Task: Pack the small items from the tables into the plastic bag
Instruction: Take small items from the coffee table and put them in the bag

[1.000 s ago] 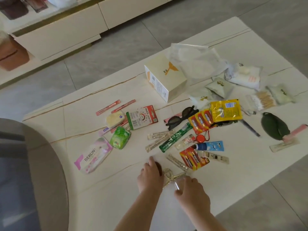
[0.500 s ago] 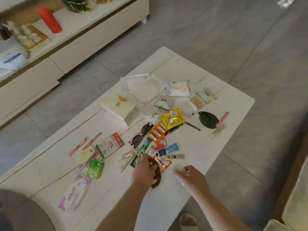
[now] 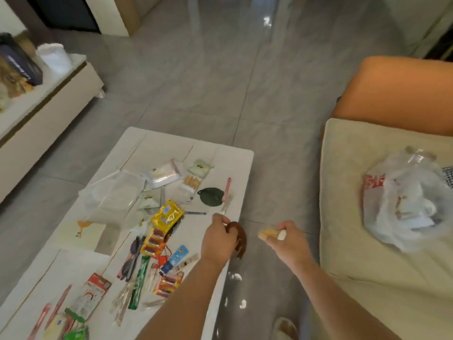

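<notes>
My left hand [image 3: 218, 239] grips a dark brown curved hair clip [image 3: 239, 238] over the right edge of the white table [image 3: 235, 158]. Over the floor gap, my right hand [image 3: 285, 238] pinches a small gold clip with a white end [image 3: 269, 233]. The clear plastic bag [image 3: 404, 204] with red print lies crumpled on the cream sofa cushion [image 3: 367, 253] to the right, well apart from both hands. Several small items remain on the table: a yellow sachet [image 3: 168, 214], red battery packs [image 3: 154, 241], sunglasses [image 3: 133, 256], a green leaf-shaped thing [image 3: 210, 197].
A cream box [image 3: 84, 233] and a clear flat pouch [image 3: 115, 192] lie at the table's left. A low white cabinet [image 3: 44, 114] stands far left. Grey tiled floor [image 3: 220, 94] separates table and sofa. An orange cushion [image 3: 397, 94] sits behind the cream one.
The view has swung right, bringing the sofa and bag into sight. Both hands lifted off the table with the clips and moved right, toward the table's edge and the floor gap.
</notes>
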`<action>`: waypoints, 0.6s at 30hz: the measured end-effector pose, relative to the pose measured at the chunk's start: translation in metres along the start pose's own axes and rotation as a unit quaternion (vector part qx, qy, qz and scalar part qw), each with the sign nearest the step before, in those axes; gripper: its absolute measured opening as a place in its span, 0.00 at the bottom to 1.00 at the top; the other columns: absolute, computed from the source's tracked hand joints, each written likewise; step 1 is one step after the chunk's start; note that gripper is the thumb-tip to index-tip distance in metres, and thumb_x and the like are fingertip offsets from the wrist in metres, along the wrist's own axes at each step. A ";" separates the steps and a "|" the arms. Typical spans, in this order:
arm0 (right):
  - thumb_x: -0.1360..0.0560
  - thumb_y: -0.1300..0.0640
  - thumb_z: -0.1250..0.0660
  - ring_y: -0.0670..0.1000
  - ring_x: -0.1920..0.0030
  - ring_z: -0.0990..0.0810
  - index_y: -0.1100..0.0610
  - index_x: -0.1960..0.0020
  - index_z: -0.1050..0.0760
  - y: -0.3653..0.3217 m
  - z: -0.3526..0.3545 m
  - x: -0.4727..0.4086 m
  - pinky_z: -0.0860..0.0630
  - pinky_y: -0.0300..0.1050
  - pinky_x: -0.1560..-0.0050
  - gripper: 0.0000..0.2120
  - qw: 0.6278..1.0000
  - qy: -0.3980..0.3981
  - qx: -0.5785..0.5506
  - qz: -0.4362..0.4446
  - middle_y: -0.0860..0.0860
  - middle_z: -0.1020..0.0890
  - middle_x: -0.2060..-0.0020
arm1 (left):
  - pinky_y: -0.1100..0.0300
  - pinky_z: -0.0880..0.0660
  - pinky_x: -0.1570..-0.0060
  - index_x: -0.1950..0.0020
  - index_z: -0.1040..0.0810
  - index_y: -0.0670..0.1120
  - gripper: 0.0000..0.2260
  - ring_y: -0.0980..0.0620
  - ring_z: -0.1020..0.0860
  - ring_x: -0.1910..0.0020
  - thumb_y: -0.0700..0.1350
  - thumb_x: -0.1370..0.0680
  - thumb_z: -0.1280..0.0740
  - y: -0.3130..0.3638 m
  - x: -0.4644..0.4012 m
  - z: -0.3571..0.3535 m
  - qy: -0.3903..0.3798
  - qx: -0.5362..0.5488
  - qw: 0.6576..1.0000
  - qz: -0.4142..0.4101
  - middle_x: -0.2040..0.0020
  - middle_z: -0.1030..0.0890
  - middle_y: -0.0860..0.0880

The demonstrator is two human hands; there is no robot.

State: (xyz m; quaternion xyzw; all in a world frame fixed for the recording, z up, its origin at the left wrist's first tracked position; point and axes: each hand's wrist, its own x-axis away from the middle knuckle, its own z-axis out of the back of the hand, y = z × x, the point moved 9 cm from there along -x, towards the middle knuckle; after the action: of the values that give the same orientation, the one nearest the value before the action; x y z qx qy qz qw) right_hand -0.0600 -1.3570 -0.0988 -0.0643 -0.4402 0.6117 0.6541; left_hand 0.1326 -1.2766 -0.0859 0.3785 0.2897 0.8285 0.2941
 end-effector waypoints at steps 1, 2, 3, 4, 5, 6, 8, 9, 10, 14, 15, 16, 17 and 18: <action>0.31 0.53 0.28 0.48 0.57 0.26 0.51 0.45 0.29 0.006 0.018 -0.004 0.33 0.35 0.63 0.17 1.000 0.011 0.003 -0.002 0.51 0.24 0.50 | 0.50 0.22 0.48 0.46 0.32 0.49 0.06 0.47 0.21 0.53 0.43 0.22 0.38 0.015 0.000 -0.012 -0.011 0.011 1.000 -0.005 0.49 0.20 0.45; 0.31 0.53 0.28 0.49 0.55 0.27 0.52 0.43 0.28 0.012 0.037 -0.008 0.33 0.36 0.59 0.18 1.000 0.024 -0.001 -0.005 0.52 0.24 0.48 | 0.53 0.23 0.47 0.45 0.31 0.49 0.06 0.48 0.22 0.51 0.43 0.22 0.38 0.031 -0.001 -0.026 -0.023 0.019 0.999 -0.014 0.47 0.20 0.45; 0.31 0.54 0.28 0.49 0.53 0.27 0.53 0.41 0.27 0.020 0.056 -0.011 0.32 0.38 0.56 0.19 0.999 0.035 -0.017 -0.011 0.53 0.24 0.47 | 0.56 0.25 0.45 0.43 0.30 0.48 0.08 0.48 0.22 0.49 0.43 0.21 0.39 0.047 -0.002 -0.040 -0.036 0.022 0.999 -0.025 0.45 0.21 0.46; 0.31 0.55 0.28 0.50 0.52 0.26 0.54 0.40 0.28 0.029 0.075 -0.014 0.30 0.40 0.54 0.20 0.998 0.047 -0.039 -0.020 0.53 0.24 0.47 | 0.57 0.28 0.44 0.39 0.29 0.47 0.10 0.48 0.23 0.46 0.43 0.21 0.39 0.062 -0.002 -0.056 -0.051 0.021 0.998 -0.036 0.43 0.21 0.46; 0.30 0.57 0.28 0.51 0.51 0.26 0.55 0.39 0.28 0.038 0.094 -0.017 0.29 0.42 0.53 0.21 0.996 0.062 -0.059 -0.028 0.54 0.24 0.46 | 0.57 0.29 0.43 0.37 0.27 0.45 0.12 0.47 0.23 0.44 0.43 0.21 0.40 0.078 -0.003 -0.071 -0.066 0.020 0.997 -0.045 0.43 0.21 0.46; 0.30 0.57 0.28 0.52 0.50 0.25 0.57 0.38 0.29 0.047 0.113 -0.020 0.28 0.44 0.51 0.22 0.994 0.075 -0.074 -0.034 0.55 0.24 0.46 | 0.57 0.28 0.43 0.38 0.26 0.44 0.12 0.46 0.23 0.44 0.42 0.20 0.40 0.093 -0.003 -0.087 -0.081 0.020 0.995 -0.051 0.44 0.21 0.45; 0.29 0.57 0.29 0.53 0.51 0.23 0.57 0.39 0.29 0.067 0.151 -0.025 0.26 0.45 0.53 0.20 0.988 0.100 -0.108 -0.051 0.54 0.22 0.48 | 0.54 0.25 0.44 0.40 0.24 0.42 0.11 0.45 0.22 0.47 0.39 0.21 0.40 0.121 -0.002 -0.119 -0.110 0.027 0.992 -0.052 0.47 0.19 0.43; 0.29 0.55 0.29 0.50 0.54 0.22 0.56 0.41 0.28 0.078 0.169 -0.027 0.27 0.43 0.59 0.18 0.983 0.116 -0.128 -0.060 0.51 0.21 0.53 | 0.52 0.24 0.45 0.42 0.23 0.41 0.11 0.45 0.21 0.49 0.38 0.21 0.40 0.135 -0.002 -0.135 -0.122 0.037 0.991 -0.048 0.49 0.19 0.42; 0.29 0.52 0.29 0.47 0.58 0.23 0.54 0.44 0.28 0.089 0.189 -0.028 0.28 0.41 0.63 0.16 0.979 0.134 -0.139 -0.071 0.47 0.22 0.57 | 0.50 0.23 0.45 0.44 0.22 0.40 0.10 0.44 0.21 0.50 0.37 0.22 0.40 0.148 -0.001 -0.151 -0.132 0.044 0.989 -0.044 0.50 0.18 0.42; 0.31 0.40 0.30 0.49 0.57 0.23 0.47 0.51 0.30 0.131 0.259 -0.040 0.26 0.45 0.56 0.15 0.971 0.175 -0.123 -0.111 0.43 0.24 0.60 | 0.48 0.23 0.50 0.55 0.23 0.45 0.07 0.44 0.21 0.57 0.35 0.24 0.39 0.201 0.007 -0.217 -0.164 0.066 0.984 -0.032 0.57 0.19 0.41; 0.31 0.39 0.30 0.49 0.56 0.23 0.46 0.52 0.29 0.142 0.275 -0.043 0.26 0.46 0.55 0.16 0.968 0.185 -0.122 -0.117 0.44 0.23 0.60 | 0.50 0.23 0.53 0.54 0.24 0.45 0.07 0.45 0.22 0.59 0.35 0.24 0.38 0.214 0.010 -0.233 -0.172 0.075 0.982 -0.030 0.58 0.20 0.42; 0.31 0.39 0.31 0.50 0.56 0.22 0.47 0.52 0.28 0.152 0.290 -0.047 0.25 0.47 0.54 0.15 0.965 0.197 -0.125 -0.123 0.45 0.22 0.59 | 0.51 0.23 0.55 0.53 0.24 0.44 0.06 0.46 0.22 0.59 0.35 0.24 0.38 0.226 0.012 -0.249 -0.181 0.084 0.980 -0.029 0.59 0.20 0.43; 0.31 0.40 0.31 0.51 0.55 0.22 0.47 0.50 0.27 0.162 0.303 -0.052 0.24 0.48 0.53 0.16 0.961 0.209 -0.129 -0.128 0.47 0.21 0.58 | 0.53 0.23 0.56 0.53 0.25 0.44 0.06 0.47 0.22 0.59 0.34 0.24 0.38 0.237 0.014 -0.264 -0.189 0.093 0.977 -0.029 0.58 0.20 0.43; 0.30 0.41 0.31 0.52 0.55 0.22 0.49 0.47 0.26 0.172 0.316 -0.056 0.24 0.49 0.53 0.17 0.958 0.219 -0.132 -0.132 0.48 0.20 0.56 | 0.55 0.24 0.57 0.52 0.25 0.44 0.06 0.47 0.22 0.59 0.34 0.24 0.38 0.249 0.017 -0.279 -0.197 0.101 0.975 -0.031 0.57 0.20 0.43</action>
State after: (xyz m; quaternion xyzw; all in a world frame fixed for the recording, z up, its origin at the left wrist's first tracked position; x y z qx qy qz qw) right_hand -0.3868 -1.5066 -0.0430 -0.2236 -0.3674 0.4276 0.7951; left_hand -0.1653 -1.5005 -0.0558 0.5524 0.3205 0.6945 0.3312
